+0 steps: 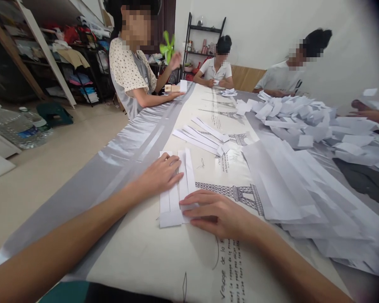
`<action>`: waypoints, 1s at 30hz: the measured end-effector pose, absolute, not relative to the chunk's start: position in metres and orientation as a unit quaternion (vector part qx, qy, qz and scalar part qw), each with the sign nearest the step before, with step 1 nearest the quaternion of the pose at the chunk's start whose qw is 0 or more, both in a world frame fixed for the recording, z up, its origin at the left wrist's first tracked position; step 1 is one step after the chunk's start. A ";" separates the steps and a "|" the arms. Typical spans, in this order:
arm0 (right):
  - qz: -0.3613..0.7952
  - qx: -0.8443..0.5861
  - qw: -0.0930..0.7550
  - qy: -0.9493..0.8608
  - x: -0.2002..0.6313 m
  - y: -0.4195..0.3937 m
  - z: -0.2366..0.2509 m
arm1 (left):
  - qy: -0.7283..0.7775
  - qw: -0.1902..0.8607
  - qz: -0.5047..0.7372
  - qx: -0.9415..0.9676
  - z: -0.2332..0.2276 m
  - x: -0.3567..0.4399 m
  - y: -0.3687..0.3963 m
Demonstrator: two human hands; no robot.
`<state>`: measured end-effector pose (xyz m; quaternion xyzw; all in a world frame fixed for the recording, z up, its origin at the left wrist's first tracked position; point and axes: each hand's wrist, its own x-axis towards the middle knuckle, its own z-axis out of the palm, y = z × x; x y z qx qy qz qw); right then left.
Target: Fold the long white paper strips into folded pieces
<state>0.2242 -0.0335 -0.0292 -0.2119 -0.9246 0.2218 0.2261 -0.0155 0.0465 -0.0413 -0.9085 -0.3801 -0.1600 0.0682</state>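
Observation:
Long white paper strips (174, 195) lie side by side on the patterned tablecloth right before me. My left hand (164, 172) rests on their far part, its fingers slightly bent and apart, pressing from above. The fingertips of my right hand (213, 210) touch the right-hand strip near its close end; those fingers are stretched out and spread. A short paper piece (171, 219) lies across the near end of the left strips. Beyond my hands, more paper strips (200, 136) are fanned out with small pieces at their ends.
Large stacked paper sheets (290, 185) lie to my right, with a heap of cut paper (293, 111) behind them. One person (135, 80) stands at the left edge holding a wooden block (173, 88). Other people sit around the table (113, 164).

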 end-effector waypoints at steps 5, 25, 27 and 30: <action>0.218 -0.241 0.210 -0.922 0.225 -0.037 -0.021 | -0.371 0.063 -0.161 -0.912 -0.040 -0.015 0.046; 0.241 -0.487 0.194 -0.817 0.211 -0.053 -0.021 | -0.372 0.061 -0.173 -0.910 -0.044 -0.014 0.049; 0.243 -0.496 0.184 -0.813 0.211 -0.055 -0.020 | -0.375 0.072 -0.171 -0.908 -0.043 -0.013 0.049; 0.247 -0.501 0.174 -0.811 0.212 -0.055 -0.019 | -0.374 0.110 -0.198 -0.900 -0.038 -0.010 0.045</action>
